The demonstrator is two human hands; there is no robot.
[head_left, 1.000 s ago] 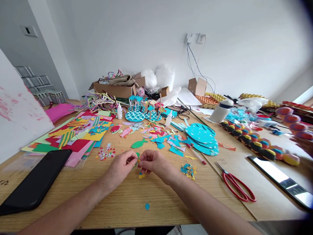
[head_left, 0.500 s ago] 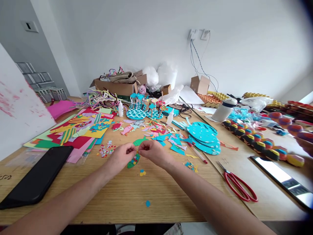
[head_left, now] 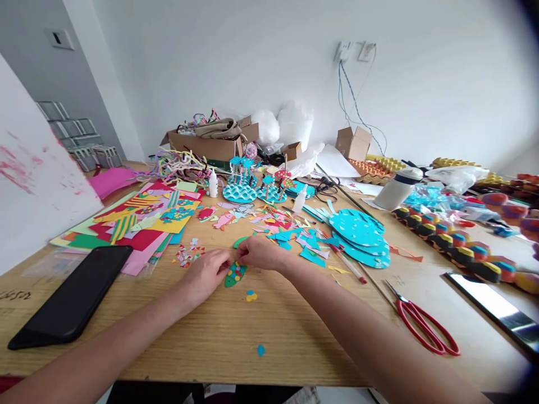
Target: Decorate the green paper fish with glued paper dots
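Observation:
A green paper fish point(head_left: 236, 273), dotted with red, yellow and blue paper circles, lies on the wooden table between my hands. My left hand point(head_left: 209, 273) is closed at the fish's left edge, fingertips curled together; whatever they pinch is hidden. From the right, my right hand point(head_left: 261, 253) reaches over the fish with its fingers pressed together on the upper part, covering some of the body. What that pinch holds is too small to make out. Yellow and blue paper dots point(head_left: 251, 295) lie just in front, and a single blue dot point(head_left: 261, 350) is closer to me.
Red-handled scissors point(head_left: 425, 328) and a stick lie to the right, near stacked blue paper discs point(head_left: 357, 233). A black phone point(head_left: 76, 294) and coloured paper sheets point(head_left: 138, 235) are at left. Glue bottles point(head_left: 300, 200) and paper scraps point(head_left: 309, 241) lie beyond my hands.
My hands were pinching close together above the fish; now my right hand has come down onto its upper part and my left fingers sit lower at its edge. The view shifted slightly.

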